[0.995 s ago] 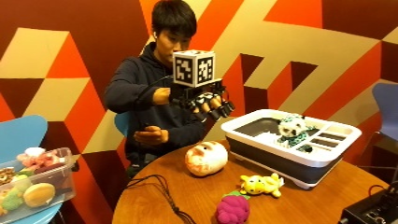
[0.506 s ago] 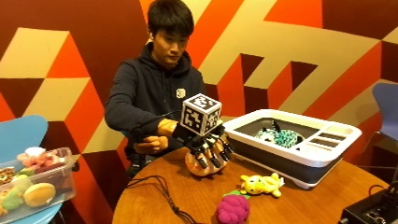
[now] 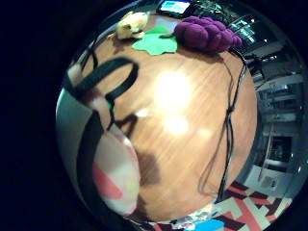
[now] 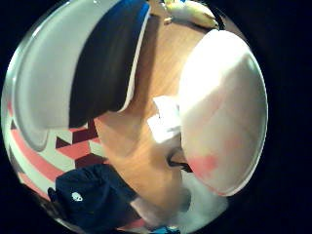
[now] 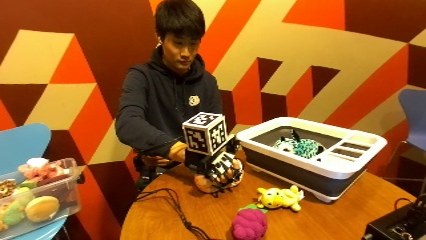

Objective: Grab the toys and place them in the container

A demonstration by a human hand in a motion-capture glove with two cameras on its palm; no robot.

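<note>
My gloved right hand is down over a round white and pink plush toy on the wooden table, fingers curled round its top. The same toy fills much of the thumb side palm view and shows beside my finger in the other palm view. A white and dark container stands to the right, its wall close to my palm. A green and white plush lies inside it. A yellow plush and a purple grape plush lie on the table in front of it.
A black cable runs across the table near the held toy. A clear bin with several toys stands on a blue chair at the left. A black device sits at the table's right front edge.
My hand has come down from beside the container to the table and closed over the round plush toy. The green and white plush stays in the container.
</note>
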